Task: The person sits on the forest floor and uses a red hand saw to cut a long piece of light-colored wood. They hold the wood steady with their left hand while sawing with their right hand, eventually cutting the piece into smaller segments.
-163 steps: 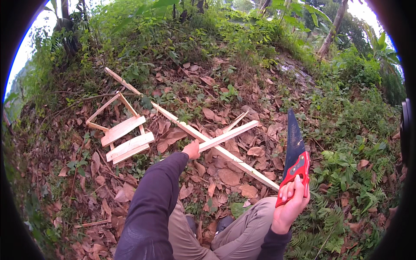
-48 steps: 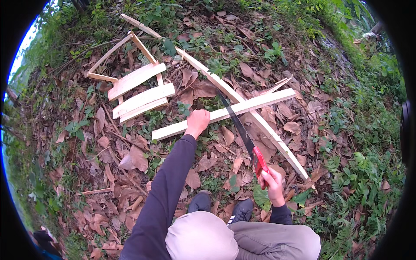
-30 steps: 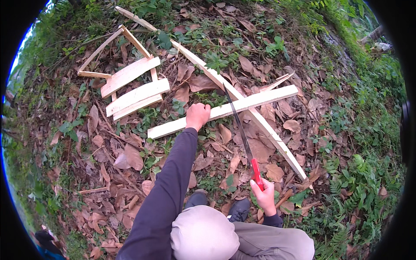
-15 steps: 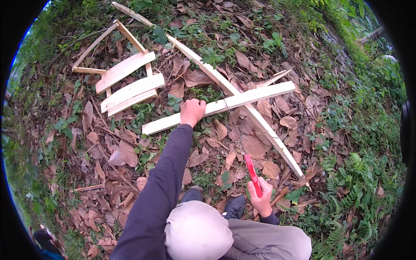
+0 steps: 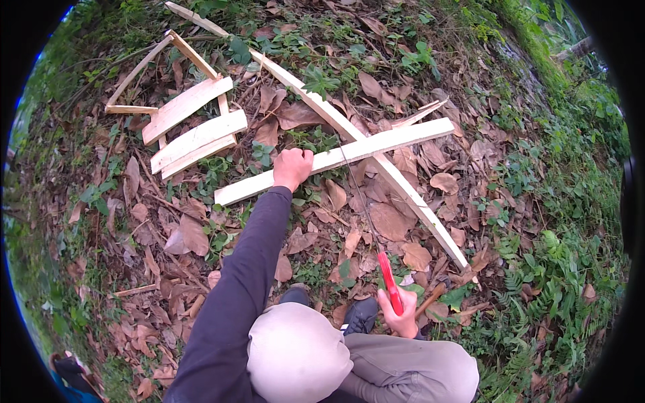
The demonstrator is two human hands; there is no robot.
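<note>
My left hand (image 5: 293, 167) presses down on a pale wooden plank (image 5: 410, 138) that lies across a long thin batten (image 5: 430, 218) on leaf-covered ground. My right hand (image 5: 401, 318) grips the red handle of a hand saw (image 5: 388, 282). Its thin blade runs up and away to the plank, meeting it just right of my left hand. My knee and dark shoe show below.
Two more short planks (image 5: 195, 138) and a frame of thin sticks (image 5: 138, 74) lie at the upper left. Dry leaves and small plants cover the ground. Ferns and grass grow along the right side.
The saw has been drawn back toward me across the plank, my right hand moving lower. My left hand stays on the plank.
</note>
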